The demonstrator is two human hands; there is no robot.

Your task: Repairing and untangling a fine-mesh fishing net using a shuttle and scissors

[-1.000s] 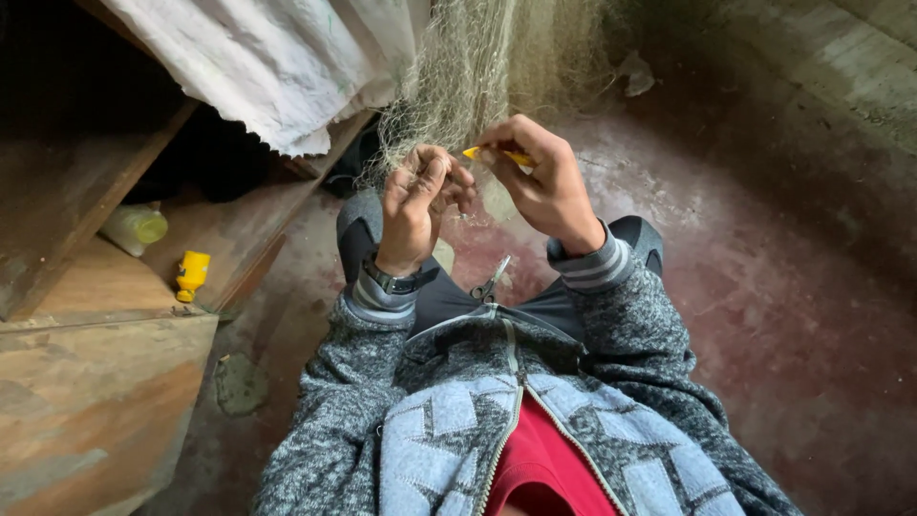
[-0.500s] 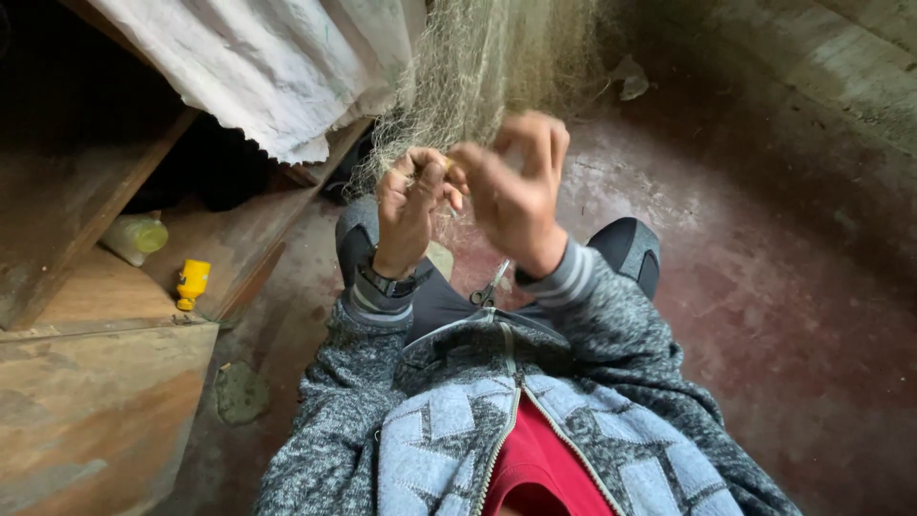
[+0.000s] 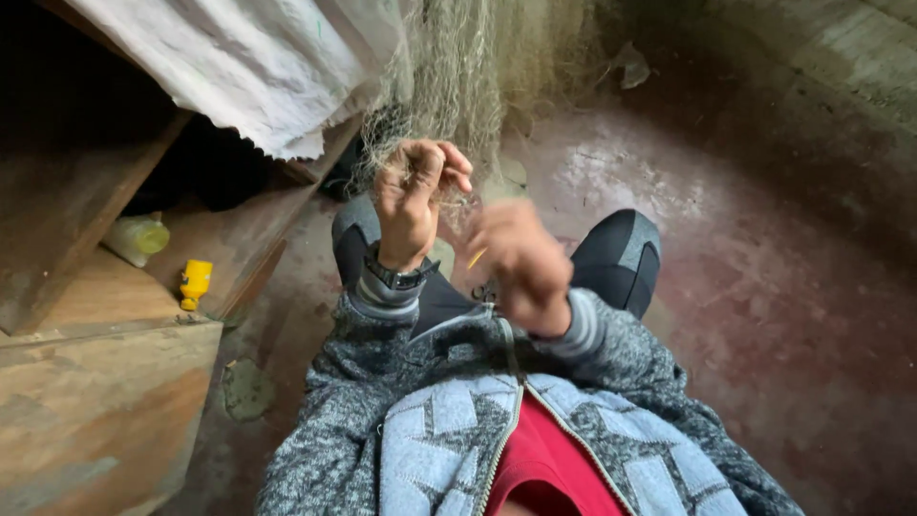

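**Hands at the Thin Net**

A thin, stringy net hangs above the knees. The left hand pinches its threads, fingers tight together. Just below the net, the blurry right hand is closed around a small yellow stick.

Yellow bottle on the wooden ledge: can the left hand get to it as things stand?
Probably, but not freely. Nothing stands between the left hand and the yellow bottle on the ledge, yet its fingers are pinched on the net, so it would need to let go first.
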